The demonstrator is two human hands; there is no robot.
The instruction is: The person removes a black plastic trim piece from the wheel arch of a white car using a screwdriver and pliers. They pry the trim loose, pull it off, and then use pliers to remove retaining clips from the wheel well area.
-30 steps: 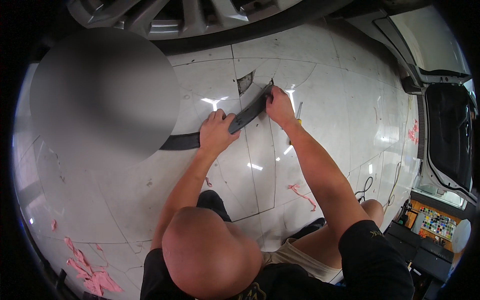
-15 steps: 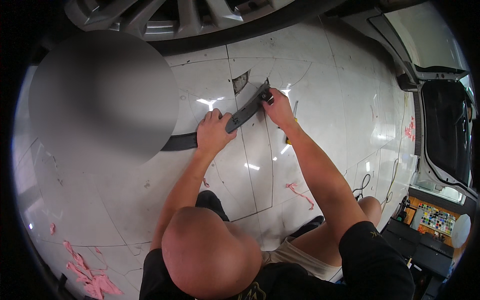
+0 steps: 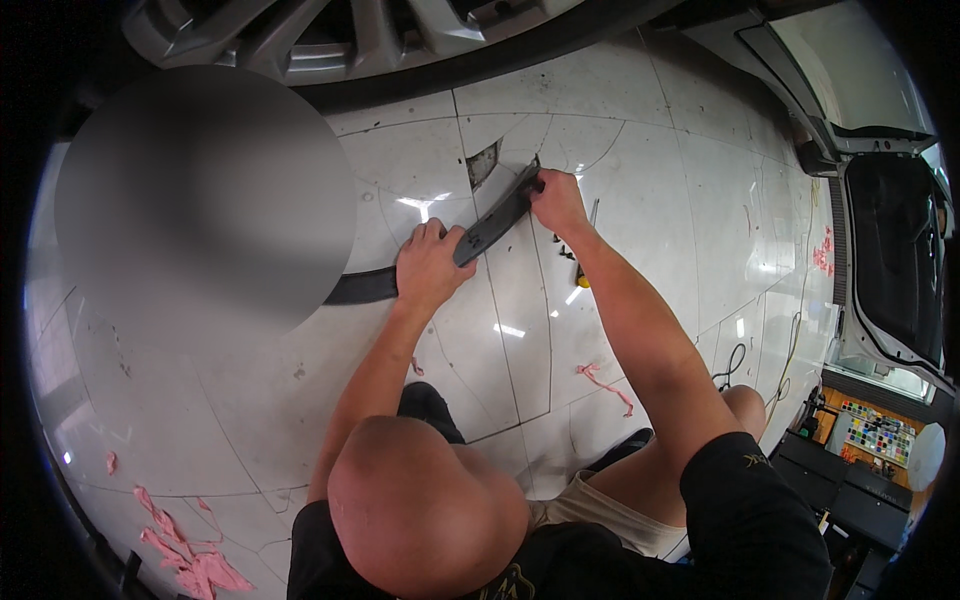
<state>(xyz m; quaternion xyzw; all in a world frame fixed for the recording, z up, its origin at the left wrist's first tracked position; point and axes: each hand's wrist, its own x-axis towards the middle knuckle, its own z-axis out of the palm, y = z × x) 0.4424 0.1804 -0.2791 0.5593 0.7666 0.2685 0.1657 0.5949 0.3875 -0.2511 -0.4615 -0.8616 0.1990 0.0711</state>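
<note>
A long, curved dark grey plastic trim strip (image 3: 492, 228) runs over the tiled floor, its left part hidden behind a round grey blur. My left hand (image 3: 430, 264) is wrapped over the strip's middle, thumb on the near side. At the strip's upper right end, my right hand (image 3: 560, 203) pinches the edge with bent fingers; whatever sits under the fingertips is hidden. Right beside my right wrist lies a screwdriver (image 3: 583, 281) with a yellow and black handle. Several small black pieces (image 3: 566, 251), too small to name, are scattered next to it.
A car wheel (image 3: 380, 50) stands at the top, its tyre close to the floor. Past the strip is a dark broken patch (image 3: 484, 164) in a tile. Pink scraps (image 3: 190, 555) lie lower left, a pink strand (image 3: 606, 388) nearer me. An open car door (image 3: 895, 260) is at right.
My right hand has shifted slightly up at the strip's end, and its fingers now cover the dark fitting seen there before. My left hand keeps its place on the strip.
</note>
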